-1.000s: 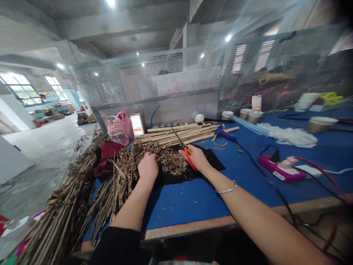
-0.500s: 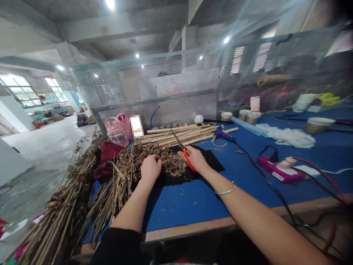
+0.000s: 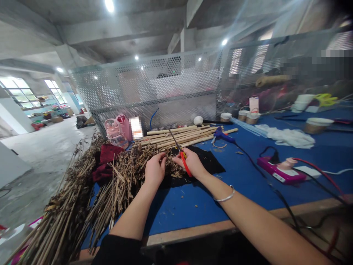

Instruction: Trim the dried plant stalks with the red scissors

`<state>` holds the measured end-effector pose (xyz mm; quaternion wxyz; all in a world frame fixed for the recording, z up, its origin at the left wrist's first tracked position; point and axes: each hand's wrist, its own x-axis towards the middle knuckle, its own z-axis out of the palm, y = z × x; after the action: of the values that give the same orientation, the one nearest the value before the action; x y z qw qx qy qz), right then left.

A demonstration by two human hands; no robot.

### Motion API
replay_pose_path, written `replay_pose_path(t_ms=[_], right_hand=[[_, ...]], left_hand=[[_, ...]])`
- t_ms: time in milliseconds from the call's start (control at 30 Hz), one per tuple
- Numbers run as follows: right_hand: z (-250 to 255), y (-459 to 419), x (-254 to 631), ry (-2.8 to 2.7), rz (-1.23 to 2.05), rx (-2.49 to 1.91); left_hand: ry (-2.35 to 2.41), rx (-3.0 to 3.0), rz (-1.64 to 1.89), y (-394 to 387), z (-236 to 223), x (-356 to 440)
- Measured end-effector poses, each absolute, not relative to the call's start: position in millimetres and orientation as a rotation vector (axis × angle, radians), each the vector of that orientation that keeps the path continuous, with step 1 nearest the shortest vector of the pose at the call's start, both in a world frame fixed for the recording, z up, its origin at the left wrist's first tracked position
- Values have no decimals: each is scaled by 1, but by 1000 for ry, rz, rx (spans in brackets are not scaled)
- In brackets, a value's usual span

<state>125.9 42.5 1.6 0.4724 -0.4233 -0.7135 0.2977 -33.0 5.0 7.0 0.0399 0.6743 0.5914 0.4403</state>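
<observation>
My right hand (image 3: 191,162) is closed round a pair of scissors (image 3: 185,164) with red handles. Their dark blades point up and away from me, over the wooden sticks. Close by on the left, my left hand (image 3: 155,170) has its thumb and fingers pinched together above the dried plant bits; whatever is between the fingertips is too small to make out. Brown dried stalks (image 3: 121,180) lie in a bunch beside my left wrist. Short dry pieces (image 3: 176,170) are heaped under both hands on a black cloth (image 3: 211,160).
Pale wooden sticks (image 3: 190,134) lie behind my hands. A blue glue gun (image 3: 224,136) and a magenta power strip (image 3: 278,171) with cables are to the right on the blue tabletop (image 3: 193,209). A pink bag (image 3: 121,129) stands at the back left, before a perforated metal screen (image 3: 165,84).
My left hand has shifted slightly right, and its fingertips are now nearer my right hand. The scissors have turned a little more upright and stay in my right hand.
</observation>
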Motion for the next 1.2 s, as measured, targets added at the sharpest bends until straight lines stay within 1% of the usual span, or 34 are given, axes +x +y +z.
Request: replay_pose_path(t_ms=[233, 500, 633, 733, 867, 1067, 1200], right_hand=[[6, 42, 123, -1538, 704, -990], [7, 43, 124, -1435, 884, -916], [7, 43, 124, -1423, 886, -895], [7, 46, 125, -1377, 849, -921], [7, 51, 128, -1254, 939, -897], [7, 55, 132, -1149, 958, -946], [8, 60, 134, -996, 1061, -939]], left_hand=[[1591, 2362, 1248, 1, 12, -27], [1512, 2362, 1266, 2, 8, -25], [1507, 2341, 1258, 2, 10, -25], [1651, 2235, 1303, 3, 13, -31], [1938, 2007, 1340, 6, 15, -44], [2064, 1897, 1275, 10, 12, -53], [2105, 1852, 1307, 11, 11, -56]])
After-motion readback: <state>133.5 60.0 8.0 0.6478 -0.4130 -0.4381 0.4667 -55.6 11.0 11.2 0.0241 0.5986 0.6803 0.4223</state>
